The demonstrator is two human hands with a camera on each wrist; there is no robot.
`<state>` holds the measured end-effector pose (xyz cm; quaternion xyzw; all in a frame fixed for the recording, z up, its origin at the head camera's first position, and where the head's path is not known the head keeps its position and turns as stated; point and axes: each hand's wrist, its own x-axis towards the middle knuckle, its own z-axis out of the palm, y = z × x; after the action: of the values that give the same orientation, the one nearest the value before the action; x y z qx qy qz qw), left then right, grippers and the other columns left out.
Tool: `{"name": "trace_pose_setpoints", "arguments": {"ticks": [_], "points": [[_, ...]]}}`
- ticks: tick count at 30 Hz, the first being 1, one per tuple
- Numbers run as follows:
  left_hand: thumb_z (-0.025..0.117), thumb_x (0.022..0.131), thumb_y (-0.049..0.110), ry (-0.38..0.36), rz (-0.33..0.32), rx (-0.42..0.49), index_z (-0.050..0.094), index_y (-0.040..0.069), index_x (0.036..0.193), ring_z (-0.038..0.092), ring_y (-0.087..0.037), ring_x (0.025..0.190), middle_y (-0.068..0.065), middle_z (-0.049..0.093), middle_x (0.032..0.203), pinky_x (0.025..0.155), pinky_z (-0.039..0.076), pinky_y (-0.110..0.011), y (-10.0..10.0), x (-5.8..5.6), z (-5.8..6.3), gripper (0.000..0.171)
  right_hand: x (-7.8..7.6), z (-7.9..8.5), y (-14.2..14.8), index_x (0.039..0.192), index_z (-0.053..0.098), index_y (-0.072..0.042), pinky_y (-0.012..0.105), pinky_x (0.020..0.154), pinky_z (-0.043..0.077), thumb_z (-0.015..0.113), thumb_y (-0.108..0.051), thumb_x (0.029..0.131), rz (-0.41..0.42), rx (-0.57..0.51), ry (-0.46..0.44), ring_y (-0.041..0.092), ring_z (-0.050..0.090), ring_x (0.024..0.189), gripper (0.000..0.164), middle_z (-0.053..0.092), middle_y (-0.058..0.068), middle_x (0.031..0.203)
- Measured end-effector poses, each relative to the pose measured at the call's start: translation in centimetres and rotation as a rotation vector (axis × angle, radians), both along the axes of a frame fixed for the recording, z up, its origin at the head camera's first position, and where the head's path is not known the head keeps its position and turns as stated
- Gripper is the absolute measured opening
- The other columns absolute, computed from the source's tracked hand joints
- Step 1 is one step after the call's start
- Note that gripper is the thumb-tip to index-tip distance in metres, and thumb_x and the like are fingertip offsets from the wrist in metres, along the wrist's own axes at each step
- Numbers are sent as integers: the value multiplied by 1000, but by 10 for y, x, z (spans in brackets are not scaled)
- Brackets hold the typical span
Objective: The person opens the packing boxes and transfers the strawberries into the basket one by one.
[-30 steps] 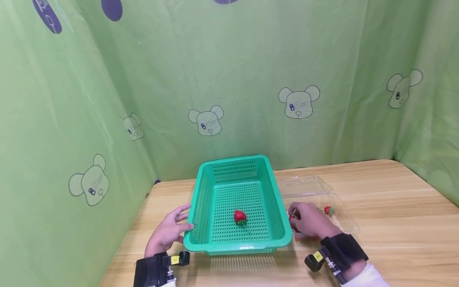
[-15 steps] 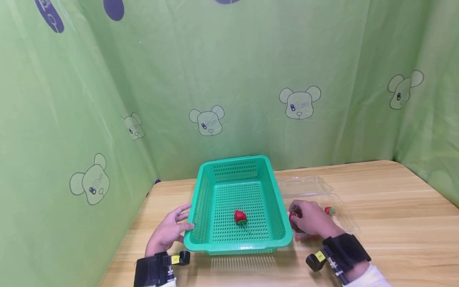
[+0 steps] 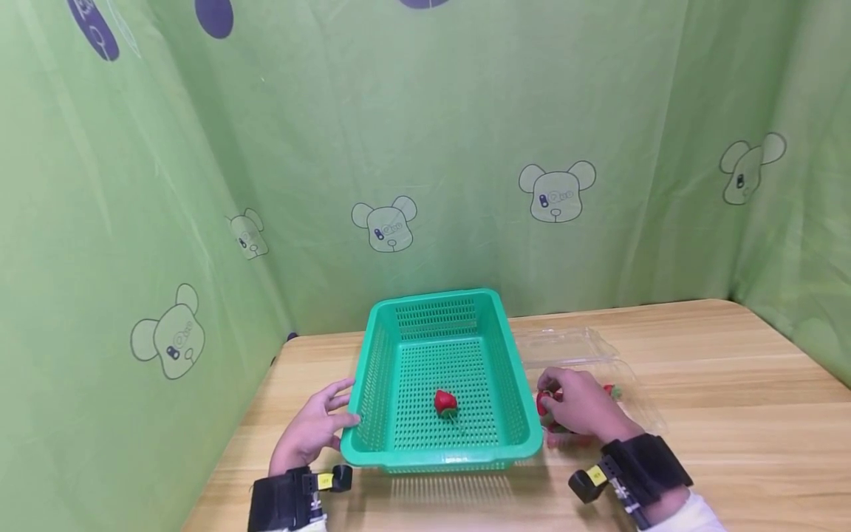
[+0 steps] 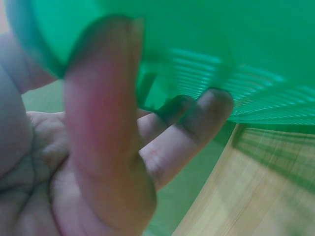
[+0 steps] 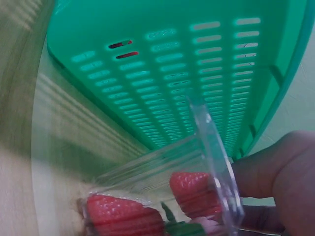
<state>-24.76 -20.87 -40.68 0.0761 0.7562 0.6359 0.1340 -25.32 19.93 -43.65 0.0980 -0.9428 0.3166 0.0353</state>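
- A green basket [image 3: 447, 395] stands on the wooden worktop [image 3: 731, 384], its long sides running away from the person.
- A single strawberry [image 3: 445, 401] lies on the basket's slotted floor, toward the near end, its stem pointing at the person.
- The left hand [image 3: 311, 430] rests at the basket's left side: its grip is spread, with the fingertips touching the rim and outer wall.
- Just right of the basket sits a clear plastic box [image 3: 640, 397], its lid [image 3: 567, 345] laid back behind it.
- More strawberries [image 5: 194, 192] lie in the box; one with green leaves shows to the right of the right hand [image 3: 577, 403].
- That hand is bent over the box among the fruit; I cannot tell whether its grip pinches a strawberry.
- A green curtain [image 3: 459, 118] with bear outlines hangs behind.
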Motion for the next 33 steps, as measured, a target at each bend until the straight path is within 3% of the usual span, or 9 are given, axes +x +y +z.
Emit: {"name": "trace_pose_setpoints", "arguments": {"ticks": [18, 25, 33], "points": [[58, 84, -6, 19, -14, 2, 24, -2, 146, 66, -32, 86, -38, 36, 139, 55, 62, -32, -2, -1, -1, 70, 4, 12, -1, 99, 63, -5, 36, 63, 55, 64, -5, 84, -13, -8, 21, 14, 59, 69, 15, 68, 9, 91], [58, 84, -6, 17, -13, 0, 25, -1, 145, 66, -31, 86, -38, 37, 138, 54, 61, -31, 0, 0, -1, 70, 6, 16, 1, 96, 63, -7, 31, 58, 50, 63, -6, 85, -7, -14, 45, 13, 56, 65, 11, 68, 7, 90], [59, 84, -6, 17, -10, 2, 26, -1, 145, 66, -31, 85, -38, 38, 138, 53, 61, -31, 0, -1, -2, 70, 8, 22, 1, 94, 62, -9, 34, 62, 53, 63, -7, 85, -2, -26, 82, 15, 58, 69, 10, 68, 6, 88]]}}
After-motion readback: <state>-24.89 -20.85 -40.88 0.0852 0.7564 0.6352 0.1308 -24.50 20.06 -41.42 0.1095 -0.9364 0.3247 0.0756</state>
